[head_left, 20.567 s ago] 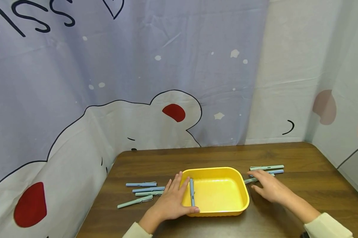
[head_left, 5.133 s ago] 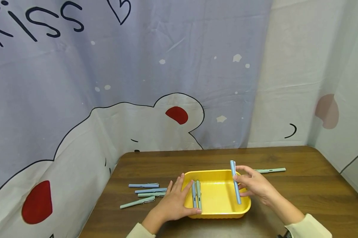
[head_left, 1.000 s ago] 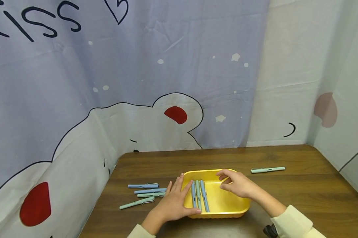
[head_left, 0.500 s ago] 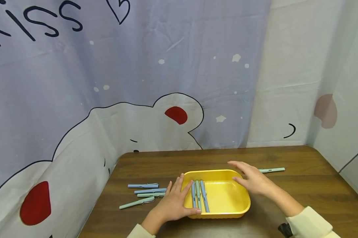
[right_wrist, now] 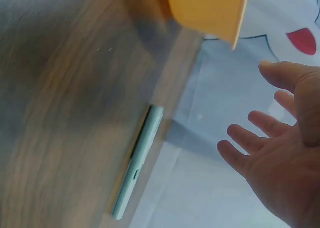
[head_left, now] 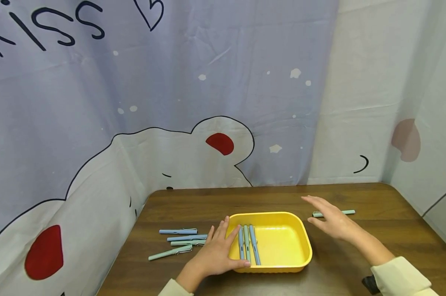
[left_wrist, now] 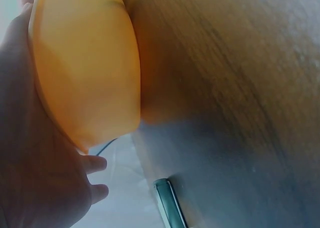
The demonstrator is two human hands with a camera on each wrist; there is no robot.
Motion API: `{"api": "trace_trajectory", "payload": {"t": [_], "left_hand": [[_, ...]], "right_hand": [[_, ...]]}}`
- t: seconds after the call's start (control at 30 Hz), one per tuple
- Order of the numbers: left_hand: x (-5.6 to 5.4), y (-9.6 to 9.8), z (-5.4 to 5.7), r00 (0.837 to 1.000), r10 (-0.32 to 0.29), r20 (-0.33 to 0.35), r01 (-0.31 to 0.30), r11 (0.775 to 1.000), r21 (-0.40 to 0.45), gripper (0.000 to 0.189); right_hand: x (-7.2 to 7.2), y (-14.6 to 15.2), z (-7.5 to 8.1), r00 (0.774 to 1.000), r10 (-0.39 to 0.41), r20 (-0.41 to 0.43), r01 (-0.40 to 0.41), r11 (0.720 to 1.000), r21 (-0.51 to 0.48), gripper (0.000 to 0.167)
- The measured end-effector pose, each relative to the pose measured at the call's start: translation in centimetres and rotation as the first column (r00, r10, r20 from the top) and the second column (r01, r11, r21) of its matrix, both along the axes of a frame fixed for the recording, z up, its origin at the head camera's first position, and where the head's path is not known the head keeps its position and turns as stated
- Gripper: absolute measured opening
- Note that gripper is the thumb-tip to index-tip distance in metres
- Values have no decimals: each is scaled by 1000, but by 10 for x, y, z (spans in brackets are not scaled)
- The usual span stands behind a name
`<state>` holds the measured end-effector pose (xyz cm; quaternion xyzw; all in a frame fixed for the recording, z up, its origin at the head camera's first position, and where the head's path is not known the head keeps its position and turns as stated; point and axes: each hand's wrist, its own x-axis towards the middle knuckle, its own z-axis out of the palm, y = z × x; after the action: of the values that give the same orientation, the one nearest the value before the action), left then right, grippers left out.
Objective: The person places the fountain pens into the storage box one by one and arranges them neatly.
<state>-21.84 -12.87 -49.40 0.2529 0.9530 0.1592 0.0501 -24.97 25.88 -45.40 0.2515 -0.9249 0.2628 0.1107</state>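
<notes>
My left hand (head_left: 214, 254) rests spread on the left end of a yellow plastic tray (head_left: 282, 242), thumb at the near rim. Inside, side by side at that end, lie a blue pen (head_left: 240, 242), a green pen (head_left: 247, 243) and another blue pen (head_left: 254, 245). To the right of the tray, my right hand (head_left: 333, 221) hovers with loosely extended fingers and nothing in them. Partly behind it in the head view lies a single green pen (head_left: 348, 212). The right wrist view shows this pen (right_wrist: 137, 163) whole on the table, apart from the hand.
Left of the tray, several blue and green pens lie on the brown wooden table (head_left: 267, 199), among them a blue pen (head_left: 177, 231) and a green pen (head_left: 170, 252). A printed curtain (head_left: 163, 82) hangs behind the table.
Since the earlier frames, a green and a second blue pen have joined the first pen in the tray. The right hand has withdrawn rightward toward the lone green pen; the left hand stays.
</notes>
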Motion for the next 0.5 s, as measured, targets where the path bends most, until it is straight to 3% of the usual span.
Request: {"api": "trace_trajectory", "payload": {"t": [0.5], "left_hand": [[0, 0, -3, 1000, 2, 8, -2, 1000, -1, 105]], "right_hand": [[-10, 27, -20, 999, -49, 17, 48, 995, 91, 59]]}}
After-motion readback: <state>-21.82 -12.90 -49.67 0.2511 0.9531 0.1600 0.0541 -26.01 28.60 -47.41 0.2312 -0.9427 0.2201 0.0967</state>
